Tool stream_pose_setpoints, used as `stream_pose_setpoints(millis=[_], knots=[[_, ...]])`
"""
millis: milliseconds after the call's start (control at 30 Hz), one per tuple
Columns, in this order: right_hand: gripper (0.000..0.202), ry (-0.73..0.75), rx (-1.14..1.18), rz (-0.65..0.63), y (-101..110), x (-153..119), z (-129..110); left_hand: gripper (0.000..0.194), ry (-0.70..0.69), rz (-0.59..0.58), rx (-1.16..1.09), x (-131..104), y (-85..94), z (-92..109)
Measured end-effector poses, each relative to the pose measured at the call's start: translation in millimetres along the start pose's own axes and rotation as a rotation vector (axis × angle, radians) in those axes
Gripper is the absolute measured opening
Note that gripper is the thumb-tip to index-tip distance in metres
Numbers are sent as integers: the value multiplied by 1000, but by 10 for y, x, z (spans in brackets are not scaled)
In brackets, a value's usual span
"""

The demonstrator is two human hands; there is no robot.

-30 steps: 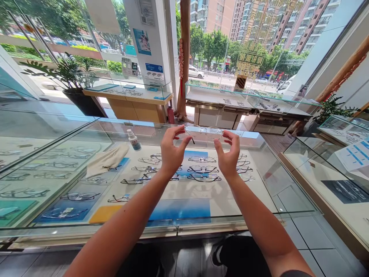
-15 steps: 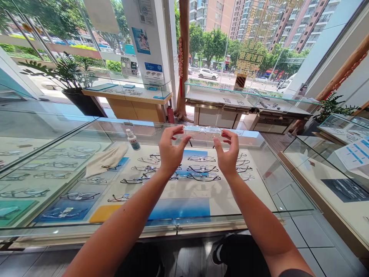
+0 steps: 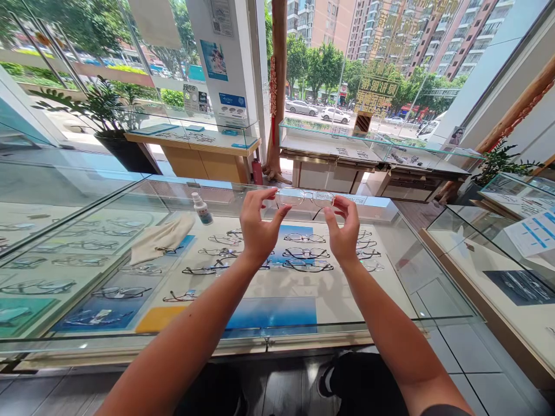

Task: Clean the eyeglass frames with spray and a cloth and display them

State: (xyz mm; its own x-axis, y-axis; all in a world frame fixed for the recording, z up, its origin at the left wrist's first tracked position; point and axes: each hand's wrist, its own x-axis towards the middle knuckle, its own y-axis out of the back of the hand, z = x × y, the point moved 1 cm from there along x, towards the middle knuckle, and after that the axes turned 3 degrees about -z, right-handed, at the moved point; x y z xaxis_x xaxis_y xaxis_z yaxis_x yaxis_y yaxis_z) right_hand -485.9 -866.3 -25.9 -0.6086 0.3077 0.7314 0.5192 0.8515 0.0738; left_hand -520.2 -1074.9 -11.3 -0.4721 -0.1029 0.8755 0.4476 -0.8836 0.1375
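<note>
**Glass-topped desk with bottle and cloth**

On the glass-topped display desk (image 3: 368, 297), a white spray bottle (image 3: 203, 209) stands left of centre, towards the far edge. A crumpled beige cloth (image 3: 160, 240) lies nearer the left side. Rows of eyeglasses (image 3: 306, 253) and blue sheets (image 3: 273, 316) show through the glass. A yellow-orange piece (image 3: 159, 319) sits by the near edge, its level unclear.

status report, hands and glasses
Both hands shut on thin-rimmed glasses, one at each side. Glasses held above display case. Nothing visibly blocking the hands.
</note>
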Motion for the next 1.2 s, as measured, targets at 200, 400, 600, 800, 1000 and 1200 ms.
stream_pose_setpoints(millis=[200, 400, 600, 800, 1000, 1200], knots=[[37, -4, -7, 1, -4, -1, -3, 41, -33, 13, -8, -4, 1, -4], [36, 22, -12, 22, 11, 5, -22, 41, 29, -50, -44, -3, -13, -26], [35, 96, -47, 27, 27, 9, -56, 41, 84, -81, -106, -8, -23, -47], [33, 135, -29, 28, 25, 1, -78, 44, 111, -91, -107, -10, -15, -49], [32, 170, -51, 13, 19, -9, -95, 56, 145, -70, -89, -14, -17, -70], [33, 156, -44, -17, 25, -17, -140, 58, 165, -45, -65, -15, -23, -73]])
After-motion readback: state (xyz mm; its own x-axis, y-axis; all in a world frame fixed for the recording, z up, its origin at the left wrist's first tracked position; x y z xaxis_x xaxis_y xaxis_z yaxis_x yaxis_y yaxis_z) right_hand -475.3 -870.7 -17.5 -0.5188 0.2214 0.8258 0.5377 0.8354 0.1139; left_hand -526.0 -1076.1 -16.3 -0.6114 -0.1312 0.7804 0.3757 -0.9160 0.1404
